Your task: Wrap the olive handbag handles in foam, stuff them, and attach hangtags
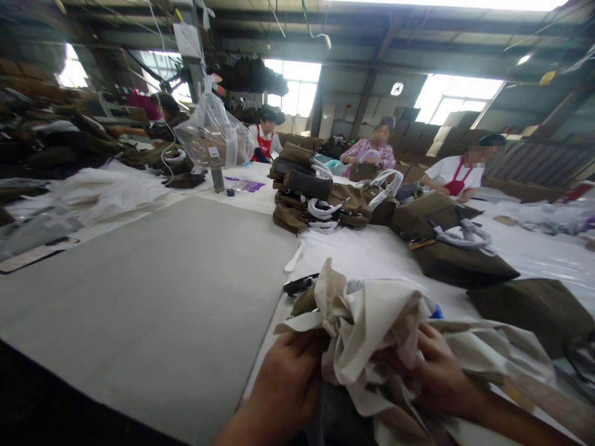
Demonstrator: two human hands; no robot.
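Crumpled beige lining fabric (pixel 367 322) bulges up at the lower centre, over a dark olive bag whose edge and black strap (pixel 300 284) show at its left. My left hand (pixel 290 365) is closed on the left side of this fabric, its fingertips partly tucked under a fold. On the right side, my right hand (pixel 439 365) grips the same fabric, with its fingers reaching into the folds. More pale fabric (pixel 497 347) spreads out beyond my right wrist. Something small and blue (pixel 436 311) shows just behind the lining.
A grey board (pixel 153 291) covers the table at left. Stacked olive bags (pixel 320 192) with wrapped handles stand ahead; more bags (pixel 455 241) lie at right. A plastic bag (pixel 211 133) hangs by a post. Several people (pixel 372 148) are across the table.
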